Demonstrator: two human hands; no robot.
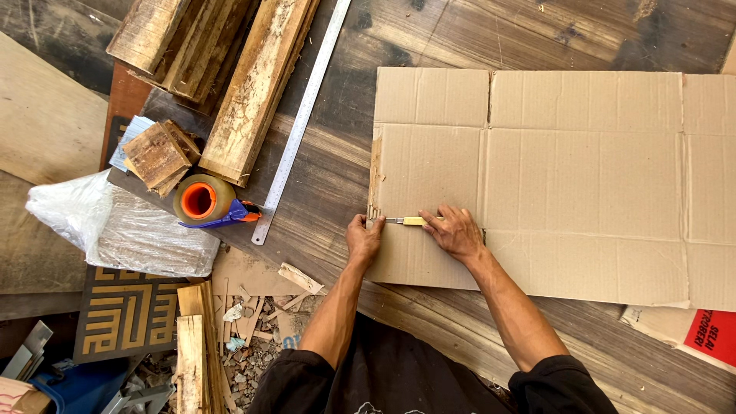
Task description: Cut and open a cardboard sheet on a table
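Two hands are working: right hand [458, 232] gripping a yellow knife [412, 221], blade nearing the left hand [363, 239] pinning cardboard [583, 184]; a slip could cut those fingers.

We see a dark, worn wooden tabletop [337, 165]. On its right part lies a large flattened cardboard sheet [583, 184], flat on the boards and running off the right edge of view. Left of it a long steel ruler [300, 123] lies diagonally. Rough timber planks [257, 84] are stacked at the upper left, with a small wood block [159, 156] and a tape dispenser [208, 202] near them. A plastic-wrapped bundle [130, 226] rests at the left edge.
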